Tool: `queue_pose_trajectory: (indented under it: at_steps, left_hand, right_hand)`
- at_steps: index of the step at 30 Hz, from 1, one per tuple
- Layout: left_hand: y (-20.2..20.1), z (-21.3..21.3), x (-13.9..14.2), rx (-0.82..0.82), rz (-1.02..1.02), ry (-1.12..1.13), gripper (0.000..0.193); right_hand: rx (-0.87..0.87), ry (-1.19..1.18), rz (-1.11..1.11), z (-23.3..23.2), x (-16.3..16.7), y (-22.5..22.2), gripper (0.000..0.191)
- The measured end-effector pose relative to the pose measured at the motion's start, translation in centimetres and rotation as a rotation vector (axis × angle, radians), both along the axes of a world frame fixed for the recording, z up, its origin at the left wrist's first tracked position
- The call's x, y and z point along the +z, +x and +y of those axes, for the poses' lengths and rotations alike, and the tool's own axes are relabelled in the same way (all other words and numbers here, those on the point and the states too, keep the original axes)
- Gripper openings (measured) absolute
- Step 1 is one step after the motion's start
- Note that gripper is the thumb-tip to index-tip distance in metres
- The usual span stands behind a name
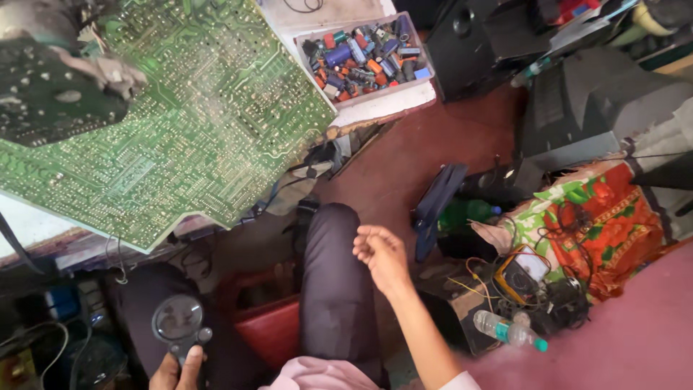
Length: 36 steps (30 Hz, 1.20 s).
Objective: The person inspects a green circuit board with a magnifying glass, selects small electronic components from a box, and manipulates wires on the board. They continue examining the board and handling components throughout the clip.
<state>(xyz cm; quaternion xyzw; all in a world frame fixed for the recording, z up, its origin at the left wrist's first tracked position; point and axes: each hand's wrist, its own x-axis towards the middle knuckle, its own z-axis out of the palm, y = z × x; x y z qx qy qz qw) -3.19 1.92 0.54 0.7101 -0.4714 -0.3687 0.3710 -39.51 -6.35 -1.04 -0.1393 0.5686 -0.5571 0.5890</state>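
1. The person wears dark grey trousers (336,289), smooth cloth drawn over the knee.
2. A pale pink shirt (317,375) shows at the bottom edge, its short sleeve ending at the upper arm.
3. The right forearm (419,325) is bare, without watch or ring.

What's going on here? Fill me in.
A seated person's left hand grips the handle of a magnifying glass, low by the knee. The right hand hangs loosely curled and empty above the thigh. A large green circuit board fills the upper left, beside a tray of small electronic parts.
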Motion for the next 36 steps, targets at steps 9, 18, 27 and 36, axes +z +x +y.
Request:
queue_pose_trajectory:
  at_steps: [9, 18, 27, 36]
  left_hand:
    - [0.4, -2.8, 0.2, -0.077, -0.189, 0.196, 0.032]
    - [-0.3, -5.3, 0.2, 0.278, 0.293, 0.525, 0.031]
    - [-0.2, -6.8, 0.5, 0.294, 0.387, 0.587, 0.042]
    - [-0.3, -7.3, 0.2, 0.324, 0.429, 0.535, 0.04]
  right_hand:
    - [-0.116, -0.318, -0.021, -10.8, 6.4, -7.2, 0.008]
    - [0.266, -0.677, 1.334, -22.3, 15.9, -8.9, 0.01]
    - [0.637, -0.667, 1.49, -25.8, 16.4, -7.1, 0.015]
    - [0.501, -0.686, 1.504, -27.3, 16.3, -6.7, 0.011]
